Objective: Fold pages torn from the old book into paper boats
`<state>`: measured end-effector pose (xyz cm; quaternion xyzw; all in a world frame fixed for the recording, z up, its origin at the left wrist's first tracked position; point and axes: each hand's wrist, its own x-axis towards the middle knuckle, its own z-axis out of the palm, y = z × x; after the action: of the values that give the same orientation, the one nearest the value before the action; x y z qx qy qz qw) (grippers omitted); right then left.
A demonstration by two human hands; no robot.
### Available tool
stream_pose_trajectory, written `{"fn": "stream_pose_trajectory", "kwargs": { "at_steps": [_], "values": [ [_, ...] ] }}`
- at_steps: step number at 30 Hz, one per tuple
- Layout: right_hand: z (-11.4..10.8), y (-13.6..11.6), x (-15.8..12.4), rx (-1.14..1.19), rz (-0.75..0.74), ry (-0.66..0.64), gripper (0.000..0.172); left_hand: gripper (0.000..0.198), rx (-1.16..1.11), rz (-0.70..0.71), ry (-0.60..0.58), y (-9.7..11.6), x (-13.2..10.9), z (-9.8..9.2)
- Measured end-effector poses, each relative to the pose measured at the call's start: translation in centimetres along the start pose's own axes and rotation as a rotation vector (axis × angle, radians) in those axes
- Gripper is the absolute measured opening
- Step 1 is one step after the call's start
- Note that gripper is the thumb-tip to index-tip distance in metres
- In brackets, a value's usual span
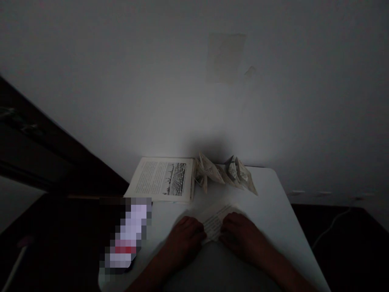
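Note:
Between my two hands lies a piece of printed paper, low over the white table. My left hand has its fingers curled on the paper's left edge. At the right edge, my right hand grips the same sheet with bent fingers. The fingertips and the paper's near edge are partly hidden, and the light is dim. Beyond the hands stand several folded paper boats, made of printed pages, close to the wall.
A stack of printed pages with a picture on top lies at the back left of the table. A phone, blurred out, rests at the left edge. The wall rises directly behind the table. A pale cable hangs at right.

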<state>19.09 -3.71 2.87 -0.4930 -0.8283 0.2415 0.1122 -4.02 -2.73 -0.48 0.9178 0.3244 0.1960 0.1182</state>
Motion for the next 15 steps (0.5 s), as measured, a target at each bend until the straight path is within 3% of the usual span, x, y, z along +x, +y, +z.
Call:
{"fn": "stream_pose_trajectory", "kwargs": {
  "at_steps": [4,9,15],
  "values": [
    [1.1,0.1,0.5,-0.031,0.037,0.021,0.012,0.005,-0.023,-0.088,-0.075,-0.2,-0.1,-0.7],
    [2.0,-0.6,1.1,-0.031,-0.027,-0.014,0.013,0.012,-0.007,-0.144,-0.166,-0.1,0.3,-1.1],
    [2.9,-1.1,1.5,0.007,-0.001,0.016,0.010,0.011,0.038,-0.260,-0.238,0.6,1.5,-1.1]
  ]
}}
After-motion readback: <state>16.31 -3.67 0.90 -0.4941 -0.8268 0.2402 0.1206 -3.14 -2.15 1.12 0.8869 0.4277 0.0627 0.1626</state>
